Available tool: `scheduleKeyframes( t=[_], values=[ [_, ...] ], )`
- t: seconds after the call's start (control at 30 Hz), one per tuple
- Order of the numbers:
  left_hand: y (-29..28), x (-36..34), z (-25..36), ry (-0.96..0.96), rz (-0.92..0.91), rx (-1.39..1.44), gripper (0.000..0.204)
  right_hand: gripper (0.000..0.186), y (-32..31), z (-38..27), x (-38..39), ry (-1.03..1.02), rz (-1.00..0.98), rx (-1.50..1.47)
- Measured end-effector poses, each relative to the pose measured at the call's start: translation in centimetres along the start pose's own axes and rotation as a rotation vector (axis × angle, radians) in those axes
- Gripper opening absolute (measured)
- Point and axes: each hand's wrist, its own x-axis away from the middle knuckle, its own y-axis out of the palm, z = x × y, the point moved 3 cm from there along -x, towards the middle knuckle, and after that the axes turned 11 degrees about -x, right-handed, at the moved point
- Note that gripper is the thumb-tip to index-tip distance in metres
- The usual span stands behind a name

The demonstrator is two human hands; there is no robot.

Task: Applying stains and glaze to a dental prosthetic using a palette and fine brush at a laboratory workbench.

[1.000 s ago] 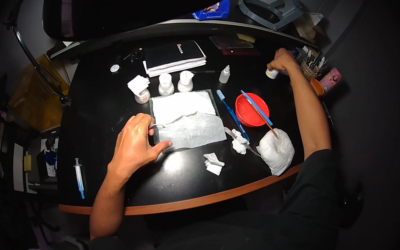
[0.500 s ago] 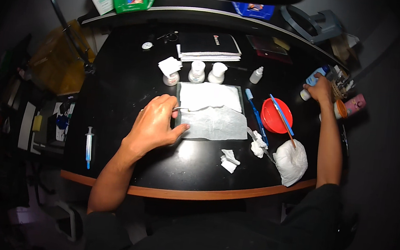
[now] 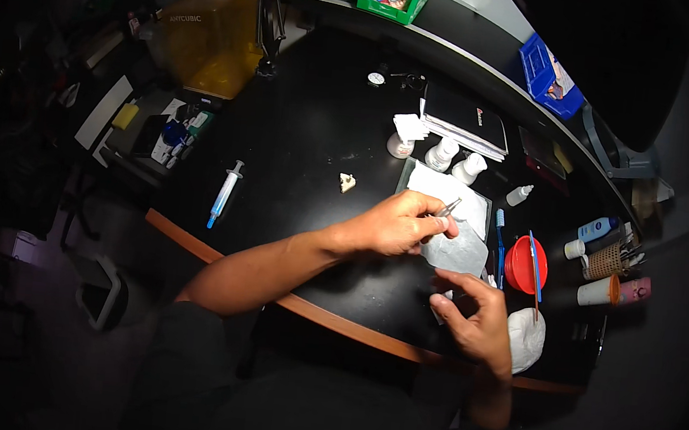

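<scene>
My left hand [image 3: 410, 223] is closed on a slender metal tool [image 3: 453, 206] with a pointed end, above white paper [image 3: 442, 179] on a glass plate. My right hand [image 3: 468, 310] is lower, near the plate's front, its fingers curved apart with nothing visible in them. A small cream piece [image 3: 347, 182] lies left of my left hand. To the right are a blue toothbrush [image 3: 499, 230], a red bowl [image 3: 520, 265] with long sticks across it, and a white wad [image 3: 525, 340]. Crumpled tissue is partly hidden behind my right hand.
Along the back are white jars [image 3: 440, 154], a notebook [image 3: 461, 123] and a dropper bottle [image 3: 519, 194]. A syringe [image 3: 225, 195] lies left. A blue bottle [image 3: 598, 229], wicker holder [image 3: 604, 261] and cups [image 3: 598, 291] stand right. A lamp arm [image 3: 267, 25] rises at the back.
The view has swung leftward. My right hand has left the blue bottle and come down toward my left hand, which still holds the metal tool, now raised with its point showing.
</scene>
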Motion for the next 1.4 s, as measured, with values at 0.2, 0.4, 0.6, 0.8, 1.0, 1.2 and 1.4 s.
scheduleKeyframes(
  t=[0.2, 0.4, 0.6, 0.8, 1.0, 1.2, 1.4],
  values=[
    [3.6, -0.4, -1.8, 0.076, 0.125, 0.306, 0.029, 0.033, 5.1, 3.4, -0.8, 0.081, 0.221, -0.414],
    [5.1, -0.5, -2.4, 0.341, 0.372, -0.016, 0.016, 0.025, 6.8, 6.2, -0.1, -0.043, 0.314, -0.702],
    [4.8, 0.9, -3.1, 0.46, 0.436, -0.5, 0.043, 0.019, 8.1, 6.0, 0.7, -0.153, 0.289, -0.791],
    [-1.5, 14.6, 1.5, 0.63, 0.363, -0.654, 0.045, 0.017, 8.4, 6.3, 1.9, -0.115, 0.411, -0.842],
    [-19.9, 30.6, -0.3, 0.202, 0.991, -0.453, 0.022, 0.022, 9.2, 6.3, 2.1, -0.186, 0.468, -0.677],
    [-42.4, 37.9, -17.7, -0.757, 1.326, -0.838, 0.065, 0.022, 9.3, 7.2, 2.0, -0.181, 0.555, -0.714],
    [-50.7, 35.9, -24.4, -1.27, 1.132, -0.974, 0.113, 0.023, 9.8, 6.5, 2.7, -0.217, 0.655, -0.589]
  ],
)
